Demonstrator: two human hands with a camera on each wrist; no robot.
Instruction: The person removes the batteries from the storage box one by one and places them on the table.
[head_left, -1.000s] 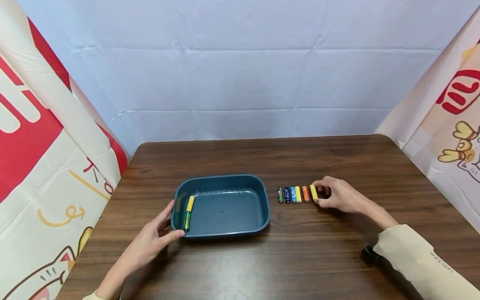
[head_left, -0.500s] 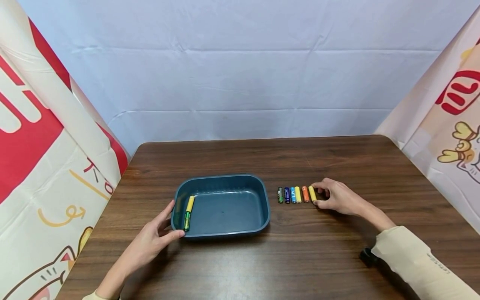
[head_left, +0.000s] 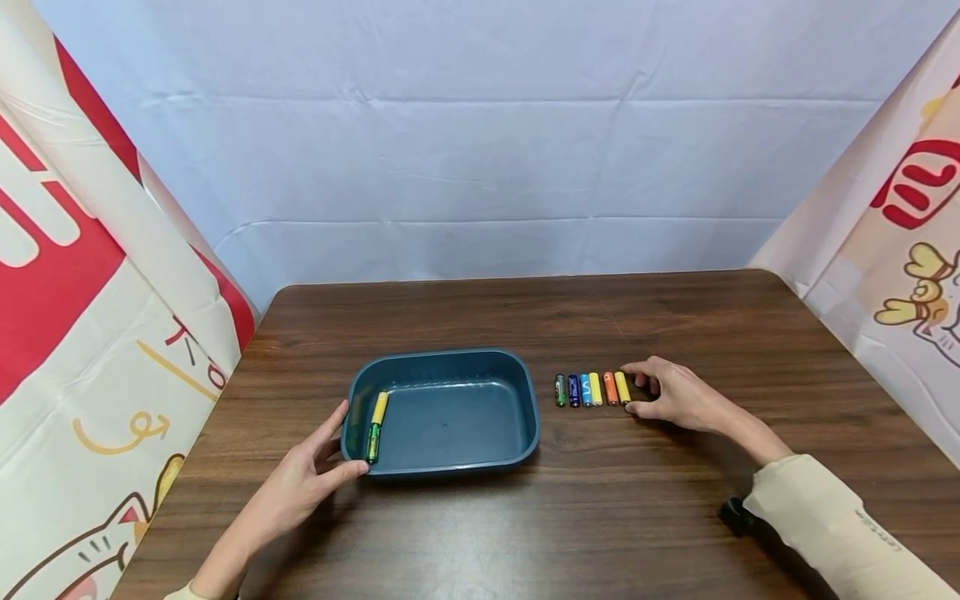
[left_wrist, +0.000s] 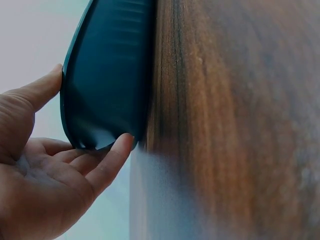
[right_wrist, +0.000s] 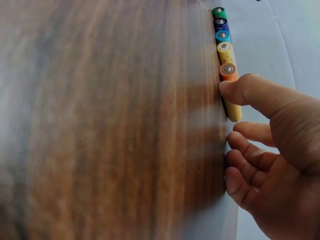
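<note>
My left hand (head_left: 303, 475) holds the left end of a dark blue plastic tray (head_left: 444, 468), fingers against its side and thumb at the near corner. Inside, along the left wall, a yellow battery (head_left: 380, 408) and a green battery (head_left: 372, 443) lie end to end. Right of the tray, my right hand (head_left: 678, 398) pinches the ends of another yellow battery (head_left: 622, 388) between thumb and forefinger. That battery is the last in a row, close beside an orange battery (right_wrist: 228, 71). Further left in the row lie a yellow, a light blue (head_left: 586, 390), a dark blue (head_left: 573, 390) and a green one.
Everything stands on a brown wood-grain table (head_left: 480, 542). A pale cloth (head_left: 480, 167) hangs behind it, with printed cloths on both sides. A small black object (head_left: 737, 517) shows beneath the right sleeve.
My right hand has shifted slightly left, bringing the yellow battery nearer the orange one and straighter in line with the row. The left hand and the tray have stayed in place.
</note>
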